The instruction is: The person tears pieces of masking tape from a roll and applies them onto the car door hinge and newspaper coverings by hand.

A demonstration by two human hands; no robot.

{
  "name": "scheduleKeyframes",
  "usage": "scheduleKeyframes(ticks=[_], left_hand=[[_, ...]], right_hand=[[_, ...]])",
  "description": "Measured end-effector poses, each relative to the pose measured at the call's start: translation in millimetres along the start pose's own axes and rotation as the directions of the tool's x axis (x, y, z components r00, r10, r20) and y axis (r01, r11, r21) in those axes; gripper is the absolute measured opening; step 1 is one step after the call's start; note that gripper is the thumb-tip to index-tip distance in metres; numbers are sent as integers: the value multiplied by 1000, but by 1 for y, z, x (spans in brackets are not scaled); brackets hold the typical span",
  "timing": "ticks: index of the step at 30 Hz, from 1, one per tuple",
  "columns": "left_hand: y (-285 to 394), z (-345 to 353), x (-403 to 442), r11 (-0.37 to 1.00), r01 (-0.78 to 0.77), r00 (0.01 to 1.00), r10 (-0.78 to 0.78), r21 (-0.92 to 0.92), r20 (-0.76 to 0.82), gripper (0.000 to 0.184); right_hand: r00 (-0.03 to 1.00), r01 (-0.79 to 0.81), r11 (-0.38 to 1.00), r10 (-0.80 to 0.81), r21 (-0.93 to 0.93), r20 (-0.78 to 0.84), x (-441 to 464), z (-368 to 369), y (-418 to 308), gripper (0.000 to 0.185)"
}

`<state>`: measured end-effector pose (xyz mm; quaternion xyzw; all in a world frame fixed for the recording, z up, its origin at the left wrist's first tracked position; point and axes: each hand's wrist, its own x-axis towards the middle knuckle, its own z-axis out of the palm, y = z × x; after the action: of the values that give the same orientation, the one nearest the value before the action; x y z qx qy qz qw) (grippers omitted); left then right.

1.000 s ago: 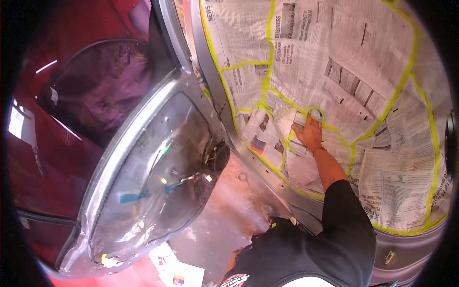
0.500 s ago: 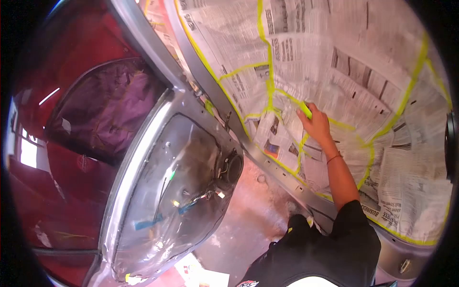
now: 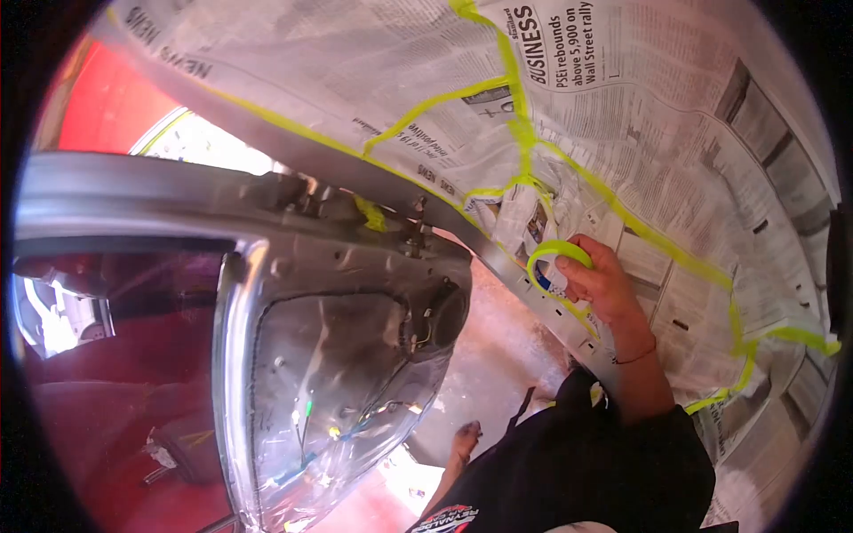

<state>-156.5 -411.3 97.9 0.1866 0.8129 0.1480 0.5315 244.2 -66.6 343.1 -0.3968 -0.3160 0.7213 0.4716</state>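
Observation:
My right hand (image 3: 600, 280) is closed on a roll of yellow-green masking tape (image 3: 553, 246), its thumb inside the ring. The roll is close to the newspaper sheets (image 3: 613, 107) that cover the car's opening, beside the metal sill (image 3: 542, 306). Strips of the same tape (image 3: 622, 213) run along the paper's joins and edges. Low in the view, my left hand (image 3: 466, 440) hangs over the floor, away from the paper. Its fingers look curled, and I cannot make out whether anything is in them.
An open car door (image 3: 355, 266) stands at the left, its inner panel stripped, with wires (image 3: 355, 417) under clear plastic. Its window glass (image 3: 124, 355) reflects red. Hinges join it to the body near a scrap of tape (image 3: 370, 213). Concrete floor (image 3: 471, 391) shows between door and sill.
My view has turned and come nearer the paper. The tape roll now shows as a full ring in my right hand, lower near the sill. My left hand has come into view.

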Motion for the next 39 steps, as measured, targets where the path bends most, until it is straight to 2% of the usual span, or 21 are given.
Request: scheduleKeyframes(ticks=[2,4,7,8,10,13,14,16,20,22,24,26,28,29,32,34,36,37,39], left_hand=[[39,16,10,995,-99,995,99,28,-17,52],[76,31,16,977,-161,987,159,138,28,52],[107,46,25,954,-208,976,187,216,113,53],[112,48,26,932,-238,970,211,273,123,54],[115,51,26,921,-227,973,198,316,122,54],[115,51,26,936,-131,989,102,326,105,54],[113,49,22,943,-114,993,98,314,66,54],[109,45,23,918,-78,995,45,390,94,55],[117,54,15,917,-5,998,-23,399,66,57],[99,61,27,927,-37,997,7,373,82,58],[109,70,28,916,-86,987,27,392,156,58],[125,78,24,909,-105,988,48,403,149,58],[131,79,27,853,-222,971,152,472,183,57],[134,79,28,853,-221,971,149,473,184,57],[140,73,29,892,-192,980,148,410,136,55],[133,64,34,870,-204,979,172,449,111,56],[124,58,34,906,-158,987,132,394,93,57],[120,54,34,894,-192,981,163,406,105,58],[110,51,29,925,-127,991,105,358,82,59]], right_hand=[[1000,-24,1000,24,19,-17,8,-4,-3,24],[999,-32,999,33,39,-40,13,-12,-4,23],[987,-82,983,58,165,146,20,-30,5,20],[988,-89,982,65,166,141,22,-35,5,20],[974,-113,910,22,400,225,24,-41,6,18],[976,-103,895,6,435,220,28,-44,10,16],[966,-127,888,10,441,258,28,-41,10,16],[972,-135,923,52,360,231,26,-42,4,14],[950,-119,908,-13,402,311,29,-45,11,13],[951,-134,904,2,406,308,28,-44,9,14],[954,-143,900,14,411,300,26,-42,6,15],[966,-134,919,36,371,258,26,-39,5,16],[954,-159,925,53,346,296,24,-42,6,16],[940,-177,932,65,317,334,23,-43,6,17],[944,-154,935,44,319,328,21,-45,5,17],[951,-152,926,42,345,306,21,-43,6,16],[960,-150,917,47,371,274,21,-42,7,16],[958,-129,930,27,345,284,21,-42,8,15],[949,-107,941,0,320,316,22,-43,10,15]])
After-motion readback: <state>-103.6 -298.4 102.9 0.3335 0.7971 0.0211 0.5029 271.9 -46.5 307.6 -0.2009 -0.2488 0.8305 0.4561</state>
